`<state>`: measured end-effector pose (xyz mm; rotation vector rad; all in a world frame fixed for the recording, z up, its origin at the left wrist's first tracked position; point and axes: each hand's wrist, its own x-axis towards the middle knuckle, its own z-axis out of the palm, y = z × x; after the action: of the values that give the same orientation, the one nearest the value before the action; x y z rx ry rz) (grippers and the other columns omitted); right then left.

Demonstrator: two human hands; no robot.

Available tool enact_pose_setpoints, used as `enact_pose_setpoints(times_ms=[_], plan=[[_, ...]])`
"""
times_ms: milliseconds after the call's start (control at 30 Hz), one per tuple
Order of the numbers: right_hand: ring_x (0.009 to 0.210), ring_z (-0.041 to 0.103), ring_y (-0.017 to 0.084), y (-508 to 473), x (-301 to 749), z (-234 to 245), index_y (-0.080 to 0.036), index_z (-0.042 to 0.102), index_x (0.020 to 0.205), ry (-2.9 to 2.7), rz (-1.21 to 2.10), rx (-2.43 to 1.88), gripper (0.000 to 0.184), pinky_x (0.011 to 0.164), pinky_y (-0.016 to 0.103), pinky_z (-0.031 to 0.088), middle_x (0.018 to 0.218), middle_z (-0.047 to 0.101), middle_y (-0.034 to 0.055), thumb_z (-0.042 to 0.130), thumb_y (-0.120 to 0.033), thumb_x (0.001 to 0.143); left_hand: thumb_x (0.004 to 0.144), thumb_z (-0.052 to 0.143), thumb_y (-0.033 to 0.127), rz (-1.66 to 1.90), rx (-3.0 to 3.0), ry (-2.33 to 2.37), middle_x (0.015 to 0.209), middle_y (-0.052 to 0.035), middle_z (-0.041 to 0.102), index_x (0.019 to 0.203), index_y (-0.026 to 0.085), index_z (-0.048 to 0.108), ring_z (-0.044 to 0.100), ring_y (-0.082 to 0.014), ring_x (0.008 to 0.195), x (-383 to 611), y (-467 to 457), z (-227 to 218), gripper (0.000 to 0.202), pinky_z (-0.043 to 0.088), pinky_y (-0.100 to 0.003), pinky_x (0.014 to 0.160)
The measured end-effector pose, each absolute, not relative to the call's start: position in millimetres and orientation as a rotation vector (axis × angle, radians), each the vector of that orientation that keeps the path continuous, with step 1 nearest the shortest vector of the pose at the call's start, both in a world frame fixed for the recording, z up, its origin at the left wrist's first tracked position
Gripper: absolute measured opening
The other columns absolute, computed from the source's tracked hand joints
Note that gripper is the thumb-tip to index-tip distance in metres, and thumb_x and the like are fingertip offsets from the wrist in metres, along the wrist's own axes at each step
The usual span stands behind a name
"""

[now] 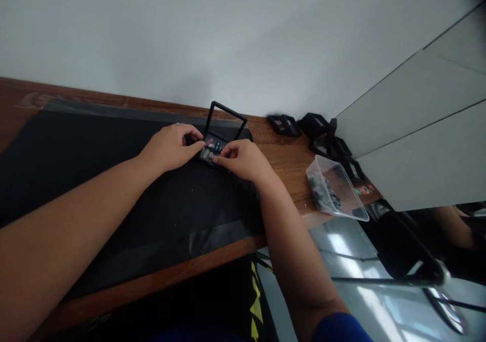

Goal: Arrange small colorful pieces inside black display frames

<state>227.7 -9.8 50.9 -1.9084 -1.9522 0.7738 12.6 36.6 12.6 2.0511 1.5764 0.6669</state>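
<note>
A small black hinged case [218,129] stands open on a black mat [94,180], its framed lid tilted up toward the wall. Small coloured pieces lie in its base [213,148]. My left hand [172,144] is curled at the case's left side, fingertips pinched at the base. My right hand [243,159] is curled at the case's front right, fingers pinched over the small pieces. What each pinch holds is too small to name.
The mat lies on a wooden table [288,164] against a white wall. Several black cases [315,129] are piled at the back right. A clear plastic tub [334,190] of small parts sits at the table's right edge. A chair [410,261] stands below right.
</note>
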Motion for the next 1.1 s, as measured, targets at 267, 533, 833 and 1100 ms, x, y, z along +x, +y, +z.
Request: enact_pose_setpoints(times_ms=[267,533,833,1100], plan=[[0.066,0.051,0.012,-11,227,52,-0.017,0.088,0.096,-1.984,0.744,-1.752,0.013,0.067,0.031,0.034,0.071,0.065,-0.0028,0.085,-0.029,0.099,0.089,0.071,0.054,0.663,2.046,1.564,0.096,-0.0071,0.078,0.116,0.026,0.089,0.065,-0.0257,0.078,12,38,11,0.042,0.051,-0.04,0.079],[0.071,0.056,0.013,-9,223,43,-0.019,0.085,0.096,-2.026,0.739,-1.779,0.018,0.068,0.032,0.035,0.079,0.069,-0.0014,0.088,-0.037,0.096,0.087,0.073,0.056,0.672,2.053,1.549,0.099,-0.0079,0.078,0.118,0.025,0.089,0.066,-0.0257,0.08,12,37,11,0.047,0.053,-0.04,0.081],[0.074,0.059,0.016,-12,223,52,-0.02,0.077,0.087,-2.0,0.712,-1.93,0.021,0.069,0.031,0.04,0.079,0.071,0.0016,0.082,-0.037,0.098,0.092,0.073,0.056,0.69,2.089,1.52,0.104,-0.0087,0.081,0.116,0.026,0.089,0.068,-0.0263,0.084,10,39,8,0.041,0.054,-0.039,0.079],[0.079,0.063,0.019,-17,221,54,-0.022,0.076,0.089,-1.962,0.648,-2.027,0.017,0.071,0.032,0.039,0.085,0.075,0.0046,0.08,-0.036,0.097,0.093,0.073,0.058,0.671,2.132,1.512,0.111,-0.0104,0.081,0.119,0.026,0.089,0.07,-0.0285,0.09,11,39,7,0.044,0.055,-0.04,0.083]])
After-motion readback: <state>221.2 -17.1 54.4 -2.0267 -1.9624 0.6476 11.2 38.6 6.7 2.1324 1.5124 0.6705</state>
